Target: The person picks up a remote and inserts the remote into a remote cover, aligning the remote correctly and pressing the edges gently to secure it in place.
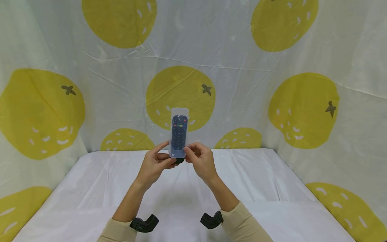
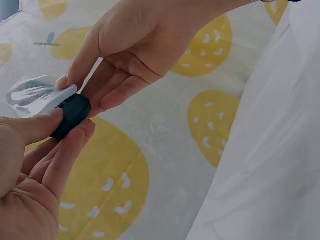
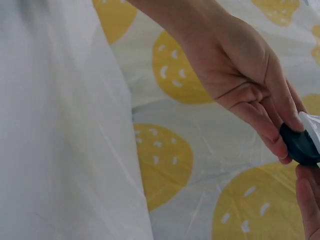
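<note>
A dark remote control with small coloured buttons stands upright, facing me, inside a clear plastic sleeve. The sleeve reaches above the remote's top, while the remote's dark lower end sticks out below its white rim. My left hand pinches that bottom end from the left, thumb in front and fingers behind. From the right, my right hand pinches the lower right edge, its thumb on the sleeve near the rim. Both hands hold the remote up in front of the curtain. In the right wrist view the sleeve is mostly cut off.
A white cloth covers the table below the hands. Behind and at both sides hangs a pale curtain printed with large yellow fruits. Black wrist mounts sit at the beige sleeve cuffs.
</note>
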The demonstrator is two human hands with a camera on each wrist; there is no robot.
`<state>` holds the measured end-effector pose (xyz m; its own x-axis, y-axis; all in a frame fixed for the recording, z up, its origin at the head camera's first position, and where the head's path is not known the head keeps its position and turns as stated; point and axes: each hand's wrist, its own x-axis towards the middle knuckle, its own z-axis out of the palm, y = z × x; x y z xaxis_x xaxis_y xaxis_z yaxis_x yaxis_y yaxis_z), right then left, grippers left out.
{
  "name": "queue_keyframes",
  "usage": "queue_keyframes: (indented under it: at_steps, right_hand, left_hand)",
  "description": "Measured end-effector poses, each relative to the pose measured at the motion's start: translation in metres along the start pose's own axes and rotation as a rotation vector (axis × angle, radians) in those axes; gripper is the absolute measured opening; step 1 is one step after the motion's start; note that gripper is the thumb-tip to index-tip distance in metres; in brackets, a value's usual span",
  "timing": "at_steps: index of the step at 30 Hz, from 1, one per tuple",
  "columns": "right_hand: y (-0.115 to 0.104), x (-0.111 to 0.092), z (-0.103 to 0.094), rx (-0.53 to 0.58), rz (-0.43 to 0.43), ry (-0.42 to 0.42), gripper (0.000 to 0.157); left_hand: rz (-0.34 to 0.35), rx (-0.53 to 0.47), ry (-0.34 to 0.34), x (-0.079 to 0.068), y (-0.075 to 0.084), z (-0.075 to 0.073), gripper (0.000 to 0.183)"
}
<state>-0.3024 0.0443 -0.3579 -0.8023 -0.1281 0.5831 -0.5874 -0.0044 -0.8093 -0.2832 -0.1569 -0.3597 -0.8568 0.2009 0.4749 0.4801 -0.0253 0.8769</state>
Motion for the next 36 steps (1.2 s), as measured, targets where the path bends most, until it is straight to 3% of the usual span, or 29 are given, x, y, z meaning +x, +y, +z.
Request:
queue_keyframes:
  at_steps: [13, 23, 36]
  right_hand:
    - [-0.0015, 0.0012, -0.006, -0.009, 0.039, -0.087, 0.016]
    - [0.002, 0.0008, -0.0084, 0.043, 0.1, -0.123, 0.018]
    - [-0.0008, 0.001, -0.0084, 0.077, 0.076, -0.168, 0.016]
  left_hand:
    - [0.001, -0.015, -0.003, 0.0, -0.0019, 0.0008, 0.068]
    - [-0.028, -0.027, -0.075, -0.0012, 0.0003, -0.0028, 0.069]
    - [-0.044, 0.008, -0.052, -0.0024, 0.0013, -0.0058, 0.069]
